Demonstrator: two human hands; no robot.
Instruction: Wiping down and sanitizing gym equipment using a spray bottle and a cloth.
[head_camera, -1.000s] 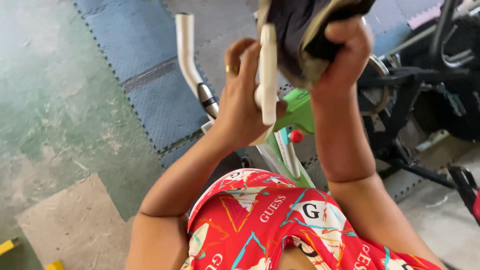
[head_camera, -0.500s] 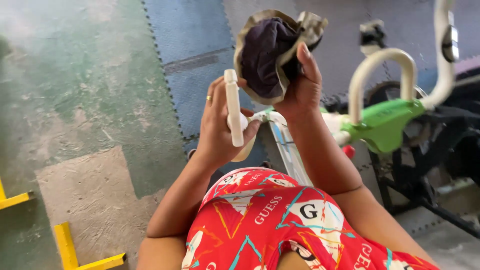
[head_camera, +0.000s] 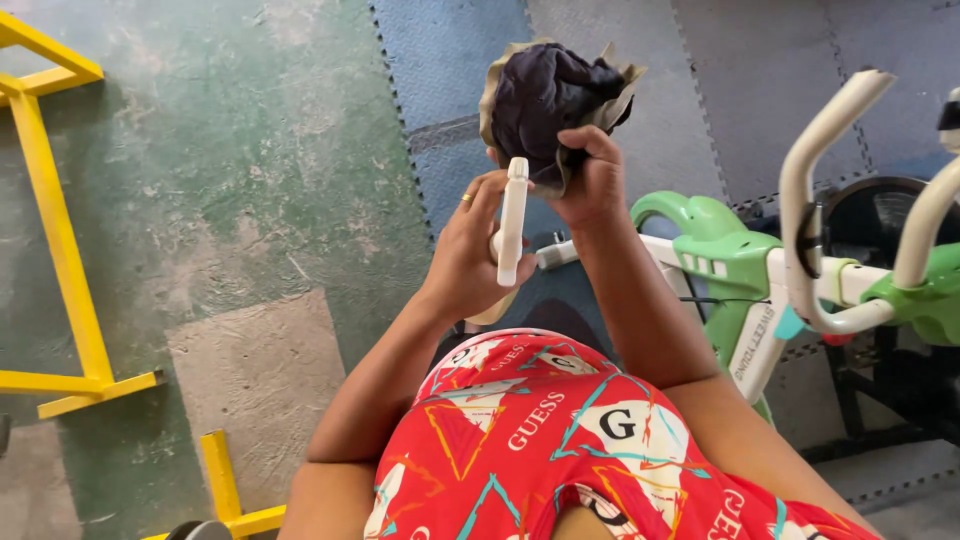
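Observation:
My left hand (head_camera: 468, 252), with a ring on one finger, grips a slim white spray bottle (head_camera: 512, 222) held upright in front of my chest. Just to its right, my right hand (head_camera: 590, 180) is closed on a crumpled dark cloth (head_camera: 552, 95) with a tan edge, raised a little higher than the bottle. The bottle's top points toward the cloth and almost touches it. Both forearms rise from my red patterned shirt (head_camera: 560, 440) at the bottom of the view.
A white and green exercise bike (head_camera: 745, 275) with curved white handlebars (head_camera: 815, 190) stands to the right. A yellow metal frame (head_camera: 60, 230) sits at the left on the worn green floor. Blue and grey foam mats (head_camera: 440, 60) lie beyond.
The view has swung left: the bike now sits at the right and the yellow frame has come into sight. Both hands keep hold of the bottle and cloth, now lower in the picture.

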